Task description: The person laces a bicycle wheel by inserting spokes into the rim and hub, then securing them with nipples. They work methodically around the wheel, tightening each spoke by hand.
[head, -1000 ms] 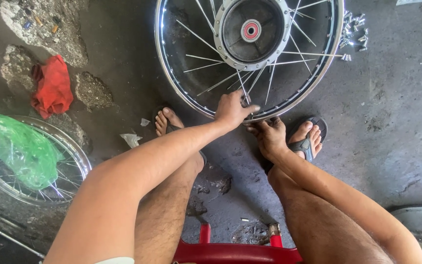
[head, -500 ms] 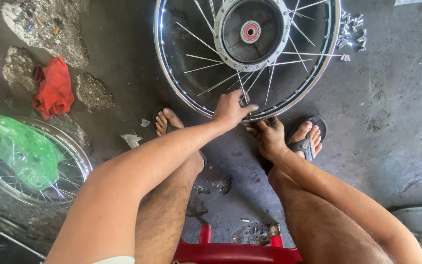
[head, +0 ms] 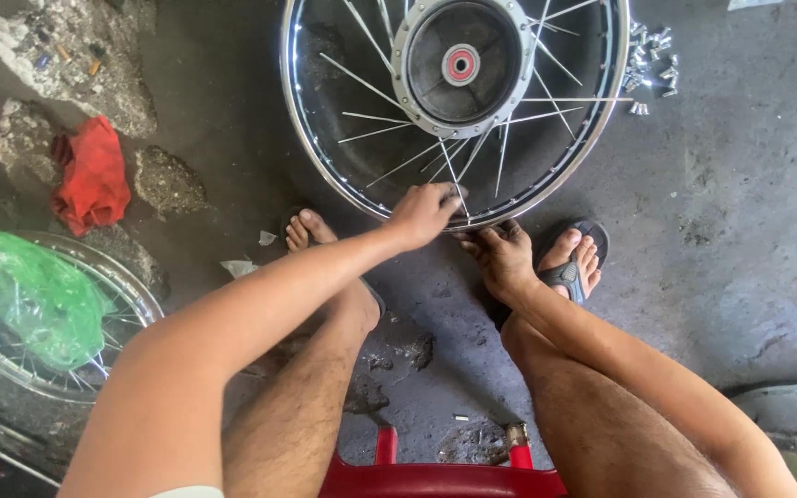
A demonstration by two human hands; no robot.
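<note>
Spoked motorcycle wheel (head: 458,101) lies flat on the concrete floor (head: 740,240), just past the person's feet. Left hand (head: 423,214) pinches a spoke at the near rim, right hand (head: 502,258) curls against the rim's edge beside it. Red rag (head: 92,183) sits well left of the wheel.

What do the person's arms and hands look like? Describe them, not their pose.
Both forearms are bare, with no gloves, watch or rings visible. The left hand and right hand look grimy. A white sleeve edge shows on the left upper arm.
</note>
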